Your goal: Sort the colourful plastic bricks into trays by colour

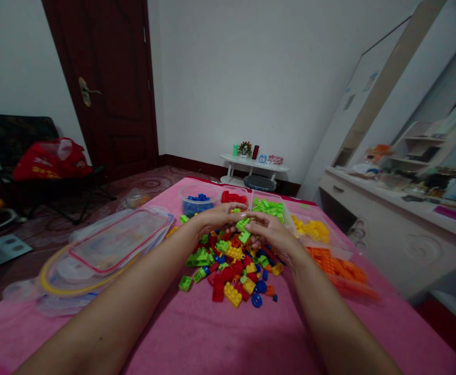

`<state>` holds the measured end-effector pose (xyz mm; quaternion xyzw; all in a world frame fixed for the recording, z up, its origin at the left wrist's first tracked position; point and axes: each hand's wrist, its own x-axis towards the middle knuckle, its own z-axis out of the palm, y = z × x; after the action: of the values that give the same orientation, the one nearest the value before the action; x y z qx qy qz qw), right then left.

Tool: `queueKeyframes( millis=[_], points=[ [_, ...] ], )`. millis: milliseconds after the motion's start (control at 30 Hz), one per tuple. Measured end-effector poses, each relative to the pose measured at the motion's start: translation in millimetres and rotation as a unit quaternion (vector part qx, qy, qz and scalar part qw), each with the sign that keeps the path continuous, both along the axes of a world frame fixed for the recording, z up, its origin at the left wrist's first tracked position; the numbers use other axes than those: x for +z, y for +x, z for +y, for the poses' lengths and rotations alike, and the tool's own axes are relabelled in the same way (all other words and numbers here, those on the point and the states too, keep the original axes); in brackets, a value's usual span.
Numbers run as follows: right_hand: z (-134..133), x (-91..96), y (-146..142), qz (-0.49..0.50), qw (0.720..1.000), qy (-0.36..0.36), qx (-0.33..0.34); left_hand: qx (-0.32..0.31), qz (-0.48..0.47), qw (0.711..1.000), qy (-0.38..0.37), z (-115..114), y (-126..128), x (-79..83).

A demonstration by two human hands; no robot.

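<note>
My right hand (270,229) is closed around light green toy building bricks (243,225), held above a mixed pile. My left hand (217,217) meets it from the other side, fingers bent over a bit of light green brick; its fingertips are partly hidden. Below both hands lies the heap of loose bricks (233,253) in red, yellow, green, blue and orange. A few blue wheels (256,300) and a yellow brick (232,295) lie at its near edge.
Sorted bricks fill clear containers: a round tub (199,207) of blue, then red bricks (233,197), green bricks (269,209), yellow bricks (313,229) and orange bricks (339,266). Stacked clear lids (114,250) lie left on the pink cloth (208,338).
</note>
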<state>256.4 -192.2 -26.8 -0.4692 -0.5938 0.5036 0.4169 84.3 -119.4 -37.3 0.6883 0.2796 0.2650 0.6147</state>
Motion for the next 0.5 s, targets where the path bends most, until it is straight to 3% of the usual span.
queueKeyframes(
  millis=[167,367,433,500],
  points=[
    [2,-4.2,6,-0.007,0.999,-0.022,0.04,-0.012,0.028,1.0,0.009,-5,3,0.4],
    [3,4.8,27,-0.074,0.994,-0.053,0.056,-0.017,0.061,0.997,0.033,-6,4,0.7],
    [7,6.8,36,-0.088,0.995,-0.046,0.011,-0.008,0.062,0.997,0.045,-4,4,0.5],
    [13,5.5,44,-0.058,0.994,0.007,-0.091,0.012,0.067,0.996,0.064,-2,5,-0.5]
  ],
)
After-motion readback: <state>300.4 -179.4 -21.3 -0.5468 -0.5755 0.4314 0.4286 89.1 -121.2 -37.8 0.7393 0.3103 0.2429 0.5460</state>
